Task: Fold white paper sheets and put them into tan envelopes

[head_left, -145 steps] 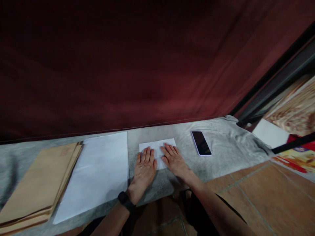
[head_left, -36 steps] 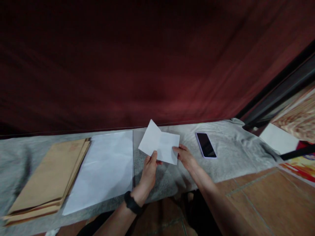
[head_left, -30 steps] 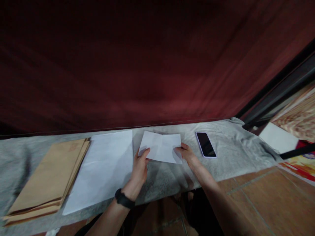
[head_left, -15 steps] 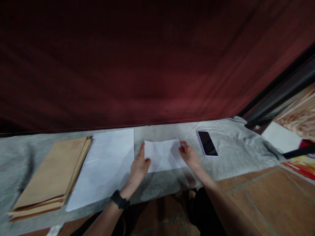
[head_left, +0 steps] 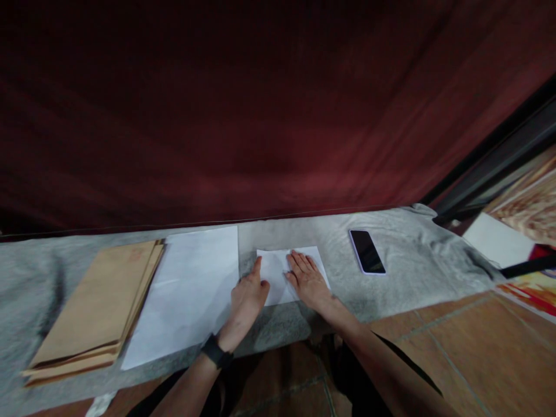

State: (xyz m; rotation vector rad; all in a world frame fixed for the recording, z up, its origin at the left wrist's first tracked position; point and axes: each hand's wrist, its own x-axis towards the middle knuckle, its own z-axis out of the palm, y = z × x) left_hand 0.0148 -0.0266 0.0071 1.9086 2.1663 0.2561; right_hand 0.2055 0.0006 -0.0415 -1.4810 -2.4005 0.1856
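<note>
On the grey-draped table [head_left: 299,229], the small paper [head_left: 274,279] lies flat, seemingly folded; what remains is unclear. The right hand [head_left: 310,286] rests flat on it; the left hand [head_left: 249,295], thumb and forefinger apart, meets its edge. The larger sheet [head_left: 195,278] looks unfolded.

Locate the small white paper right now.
In the head view, the small white paper lies on the gray cloth between the large white paper on the left and the phone on the right, with the right hand flat on it.
</note>
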